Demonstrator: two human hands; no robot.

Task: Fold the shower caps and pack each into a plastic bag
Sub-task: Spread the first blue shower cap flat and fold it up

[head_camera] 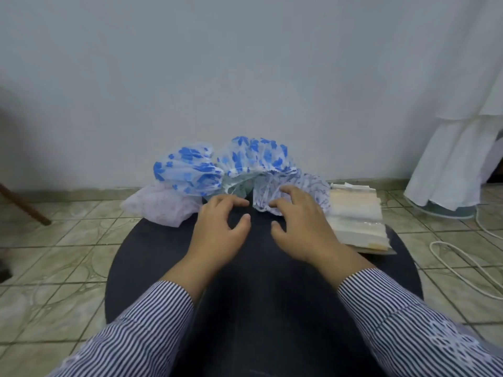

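Note:
Several shower caps lie heaped at the far end of my dark-clothed lap (261, 281). Two blue-flowered caps (190, 167) (253, 156) sit at the back, a pale pink one (160, 205) at the left, and a white cap with fine blue print (313, 186) at the right. My right hand (302, 224) touches the frilled edge of that white cap with curled fingers. My left hand (220, 227) hovers just left of it with loosely bent fingers and holds nothing. A stack of clear plastic bags (356, 216) lies to the right of the caps.
A tiled floor (62, 254) surrounds me, with a white wall behind. A white cable (462, 262) loops on the floor at the right, beside hanging white cloth (457, 159). A brown wooden leg (24, 205) slants at the left.

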